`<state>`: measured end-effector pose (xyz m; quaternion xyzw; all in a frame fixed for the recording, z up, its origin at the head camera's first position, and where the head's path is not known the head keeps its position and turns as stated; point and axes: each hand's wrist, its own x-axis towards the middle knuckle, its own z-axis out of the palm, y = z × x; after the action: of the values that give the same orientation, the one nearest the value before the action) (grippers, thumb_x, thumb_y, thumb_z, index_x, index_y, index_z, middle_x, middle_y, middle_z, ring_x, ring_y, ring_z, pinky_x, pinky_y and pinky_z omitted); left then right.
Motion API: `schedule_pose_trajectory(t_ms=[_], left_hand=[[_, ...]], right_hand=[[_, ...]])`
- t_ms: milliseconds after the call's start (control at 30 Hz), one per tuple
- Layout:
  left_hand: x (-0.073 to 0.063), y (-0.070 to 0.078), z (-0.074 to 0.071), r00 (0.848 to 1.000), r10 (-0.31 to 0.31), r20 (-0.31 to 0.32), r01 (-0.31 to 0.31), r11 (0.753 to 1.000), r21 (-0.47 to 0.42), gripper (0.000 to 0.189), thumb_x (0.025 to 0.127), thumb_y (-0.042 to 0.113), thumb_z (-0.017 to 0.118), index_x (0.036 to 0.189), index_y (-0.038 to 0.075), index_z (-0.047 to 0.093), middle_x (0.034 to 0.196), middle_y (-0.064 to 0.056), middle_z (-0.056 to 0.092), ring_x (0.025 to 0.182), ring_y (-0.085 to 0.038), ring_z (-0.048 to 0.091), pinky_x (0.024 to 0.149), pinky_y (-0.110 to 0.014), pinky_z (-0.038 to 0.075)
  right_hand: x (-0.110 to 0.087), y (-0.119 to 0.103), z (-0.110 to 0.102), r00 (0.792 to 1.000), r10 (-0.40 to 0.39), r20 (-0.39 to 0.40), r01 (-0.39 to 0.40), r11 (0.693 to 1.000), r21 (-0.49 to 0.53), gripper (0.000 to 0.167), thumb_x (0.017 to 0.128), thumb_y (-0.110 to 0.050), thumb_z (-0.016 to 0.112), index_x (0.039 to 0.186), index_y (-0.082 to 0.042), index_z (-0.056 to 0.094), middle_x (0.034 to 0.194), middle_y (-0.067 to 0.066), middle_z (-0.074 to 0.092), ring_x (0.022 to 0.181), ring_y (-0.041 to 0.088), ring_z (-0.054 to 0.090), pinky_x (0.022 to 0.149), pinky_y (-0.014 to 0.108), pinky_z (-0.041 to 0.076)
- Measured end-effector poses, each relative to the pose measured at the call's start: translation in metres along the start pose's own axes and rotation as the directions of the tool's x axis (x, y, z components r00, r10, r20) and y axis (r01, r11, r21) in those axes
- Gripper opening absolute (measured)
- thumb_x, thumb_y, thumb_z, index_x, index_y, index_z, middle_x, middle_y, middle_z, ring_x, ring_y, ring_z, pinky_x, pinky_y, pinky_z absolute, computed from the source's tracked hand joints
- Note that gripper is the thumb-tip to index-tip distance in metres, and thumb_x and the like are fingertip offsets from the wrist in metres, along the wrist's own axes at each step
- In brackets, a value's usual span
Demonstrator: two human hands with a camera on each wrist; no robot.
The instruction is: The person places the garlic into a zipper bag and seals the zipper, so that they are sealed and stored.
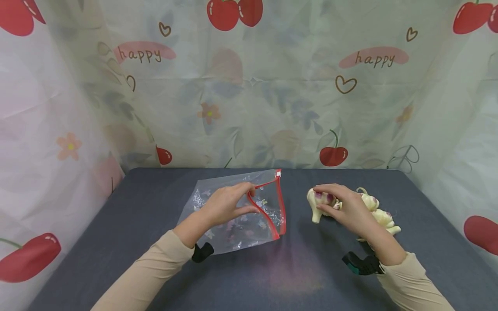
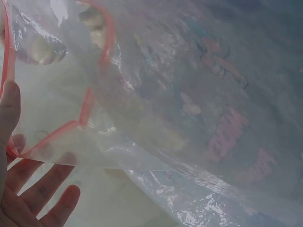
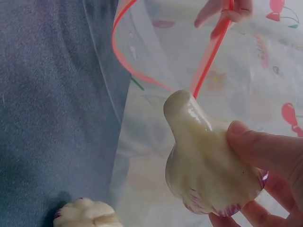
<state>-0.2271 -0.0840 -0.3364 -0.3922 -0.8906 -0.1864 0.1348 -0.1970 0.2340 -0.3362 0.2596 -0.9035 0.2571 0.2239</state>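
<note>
In the right fingers (image 1: 328,188), pinching a glossy garlic bulb (image 3: 208,165) round its fat body, over the bench (image 1: 128,224) between the clear bag (image 1: 237,231) and the garlic pile (image 1: 383,218) toward the right edge; in the left fingers (image 1: 244,187), pinching the bag's red rim (image 1: 282,211). Looks firm, pretty light and probably not fragile, maybe slick from that shine, so would grip there and leave the stem (image 3: 182,106) free. As for the floppy bag, likely slippery, so best grabbed at the rim.

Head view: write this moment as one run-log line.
left hand: pinches red rim of open zip bag; right hand: grips garlic bulb; other garlic bulbs: on table
</note>
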Motion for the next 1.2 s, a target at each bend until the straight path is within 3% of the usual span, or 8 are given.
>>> schedule_pose_trajectory(t_ms=[200,567,867,1200], left_hand=[[0.000,-0.001,0.001,1.000,0.005,-0.006,-0.005,1.000,-0.005,0.041,0.079,0.035,0.073,0.106,0.012,0.053,0.096,0.003,0.065,0.075,-0.010,0.061,0.064,-0.022,0.048],[0.001,-0.001,0.003,0.999,0.021,-0.030,-0.021,1.000,-0.004,0.041,0.077,0.033,0.075,0.105,0.011,0.054,0.095,0.002,0.065,0.075,-0.010,0.062,0.064,-0.023,0.049],[0.001,-0.001,0.002,0.998,0.034,-0.047,-0.035,0.999,-0.007,0.040,0.077,0.030,0.076,0.104,0.011,0.053,0.094,0.001,0.065,0.078,-0.015,0.064,0.064,-0.024,0.049],[0.002,0.000,0.000,0.999,0.024,-0.042,-0.024,1.000,0.006,0.041,0.078,0.034,0.074,0.105,0.012,0.053,0.095,0.001,0.065,0.080,-0.015,0.065,0.066,-0.025,0.051]], right_hand=[[0.004,-0.005,0.002,1.000,0.015,0.007,-0.015,1.000,0.008,0.043,0.072,-0.004,0.078,0.113,-0.007,0.065,0.104,0.007,0.067,0.076,0.006,0.048,0.064,0.027,0.046],[0.012,-0.011,0.009,0.998,-0.037,-0.041,0.039,0.998,0.048,0.044,0.070,-0.005,0.080,0.112,-0.008,0.066,0.099,0.004,0.066,0.074,0.005,0.049,0.064,0.025,0.046],[0.018,-0.015,0.015,0.996,-0.067,-0.066,0.073,0.993,0.091,0.043,0.070,-0.004,0.079,0.111,-0.009,0.067,0.096,0.001,0.067,0.074,0.002,0.049,0.066,0.017,0.043],[0.023,-0.025,0.021,0.997,-0.062,-0.040,0.066,0.991,0.120,0.043,0.071,-0.007,0.079,0.112,-0.010,0.066,0.097,0.002,0.066,0.074,0.003,0.049,0.064,0.020,0.044]])
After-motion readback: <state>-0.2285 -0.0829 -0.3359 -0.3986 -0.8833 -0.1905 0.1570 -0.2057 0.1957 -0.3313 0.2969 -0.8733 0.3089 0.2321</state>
